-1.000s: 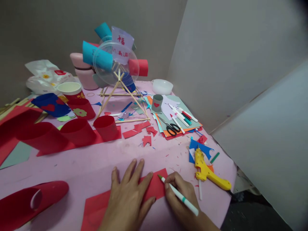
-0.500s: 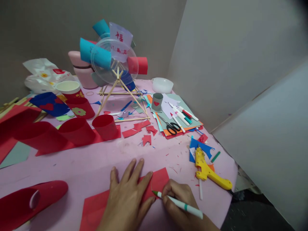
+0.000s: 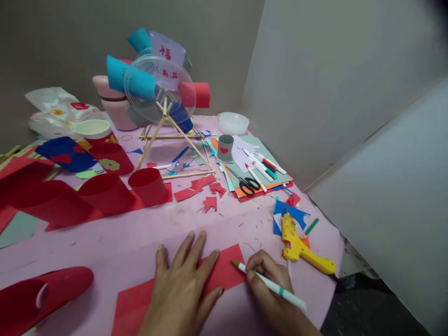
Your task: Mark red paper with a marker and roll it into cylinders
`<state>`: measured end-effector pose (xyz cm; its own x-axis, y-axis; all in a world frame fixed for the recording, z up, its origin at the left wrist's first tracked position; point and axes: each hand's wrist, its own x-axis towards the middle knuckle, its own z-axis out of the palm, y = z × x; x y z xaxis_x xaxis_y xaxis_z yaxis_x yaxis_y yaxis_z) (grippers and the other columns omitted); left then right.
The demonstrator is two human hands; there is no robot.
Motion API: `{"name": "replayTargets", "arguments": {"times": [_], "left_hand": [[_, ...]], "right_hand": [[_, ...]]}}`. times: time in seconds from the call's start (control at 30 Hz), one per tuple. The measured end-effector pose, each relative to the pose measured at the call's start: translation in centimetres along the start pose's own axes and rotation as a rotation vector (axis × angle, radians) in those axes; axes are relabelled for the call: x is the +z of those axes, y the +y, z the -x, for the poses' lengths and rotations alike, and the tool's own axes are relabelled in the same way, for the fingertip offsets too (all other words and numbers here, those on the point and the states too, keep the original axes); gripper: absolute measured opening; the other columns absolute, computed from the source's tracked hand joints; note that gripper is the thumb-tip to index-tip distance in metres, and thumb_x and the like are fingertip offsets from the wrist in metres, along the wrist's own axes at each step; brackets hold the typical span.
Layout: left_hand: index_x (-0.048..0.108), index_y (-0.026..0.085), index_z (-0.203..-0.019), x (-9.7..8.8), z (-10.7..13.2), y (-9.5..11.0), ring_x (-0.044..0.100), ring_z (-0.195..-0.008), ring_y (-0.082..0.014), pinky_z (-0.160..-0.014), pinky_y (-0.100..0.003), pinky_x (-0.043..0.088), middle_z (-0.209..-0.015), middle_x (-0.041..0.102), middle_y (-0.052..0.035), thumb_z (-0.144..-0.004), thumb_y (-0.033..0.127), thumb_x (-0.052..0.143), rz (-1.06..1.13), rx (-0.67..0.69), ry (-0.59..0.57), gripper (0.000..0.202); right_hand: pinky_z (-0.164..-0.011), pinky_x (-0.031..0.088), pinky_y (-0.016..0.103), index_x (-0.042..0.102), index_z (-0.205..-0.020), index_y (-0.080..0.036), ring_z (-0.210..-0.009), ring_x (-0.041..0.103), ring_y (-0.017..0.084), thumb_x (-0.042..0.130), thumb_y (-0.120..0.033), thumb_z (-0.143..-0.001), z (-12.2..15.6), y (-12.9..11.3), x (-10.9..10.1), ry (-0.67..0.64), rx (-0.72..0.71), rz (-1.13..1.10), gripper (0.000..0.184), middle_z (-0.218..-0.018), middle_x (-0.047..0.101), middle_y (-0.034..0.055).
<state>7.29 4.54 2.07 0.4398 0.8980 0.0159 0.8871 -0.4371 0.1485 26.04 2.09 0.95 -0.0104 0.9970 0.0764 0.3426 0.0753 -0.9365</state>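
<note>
On the red paper strip (image 3: 228,270), our left hand (image 3: 182,287) lies spread. We pinch a green-tipped marker (image 3: 268,282) in our right hand (image 3: 269,298).

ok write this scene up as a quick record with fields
left hand: spread on red paper
right hand: holding a marker, green tip at the paper's right end
right of right hand: yellow glue gun
on paper stack: scissors, loose markers
beyond left hand: three red paper tubes in a row
further back: stick frame with a clear disc
</note>
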Motion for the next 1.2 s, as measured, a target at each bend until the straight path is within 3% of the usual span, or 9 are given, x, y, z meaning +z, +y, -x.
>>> {"name": "replayTargets", "arguments": {"times": [0.3,0.57,1.0,1.2], "left_hand": [[0.058,0.032,-0.125,0.0,-0.2,0.1,0.040,-0.130,-0.0420,-0.094,-0.076,0.025,-0.145,0.043,-0.0152,-0.081,0.035,0.058,0.006,-0.003,-0.002,0.044],[0.056,0.033,-0.127,0.4,0.0,-0.3,0.039,-0.130,-0.0426,-0.094,-0.077,0.024,-0.146,0.041,-0.0151,-0.083,0.042,0.056,0.007,0.020,0.012,0.045],[0.058,0.032,-0.125,0.2,0.1,-0.2,0.039,-0.131,-0.0426,-0.093,-0.076,0.026,-0.146,0.041,-0.0153,-0.083,0.041,0.055,-0.020,0.017,0.026,0.043],[0.058,0.032,-0.125,0.3,0.1,-0.2,0.039,-0.130,-0.0434,-0.093,-0.077,0.025,-0.146,0.041,-0.0161,-0.083,0.042,0.056,-0.010,0.023,0.032,0.043]], "right_hand": [[-0.042,0.026,0.021,0.050,-0.077,-0.021,-0.046,0.037,0.010,0.042,-0.023,-0.085,-1.0,-0.2,0.8,-0.049,-0.057,0.141,0.011,-0.055,0.039,-0.0081],[-0.045,0.034,0.022,0.052,-0.077,-0.019,-0.046,0.047,0.011,0.040,-0.019,-0.083,-1.1,-0.4,0.7,0.034,-0.122,0.283,0.014,-0.055,0.051,-0.0044],[-0.040,0.028,0.022,0.046,-0.067,-0.023,-0.038,0.042,0.010,0.039,-0.016,-0.076,-0.4,-0.1,-0.4,0.128,-0.130,0.336,0.013,-0.048,0.039,-0.0083],[-0.041,0.025,0.022,0.043,-0.063,-0.023,-0.039,0.041,0.009,0.038,-0.012,-0.071,0.1,-0.1,-0.6,0.094,-0.147,0.257,0.014,-0.048,0.036,-0.0088]]}}
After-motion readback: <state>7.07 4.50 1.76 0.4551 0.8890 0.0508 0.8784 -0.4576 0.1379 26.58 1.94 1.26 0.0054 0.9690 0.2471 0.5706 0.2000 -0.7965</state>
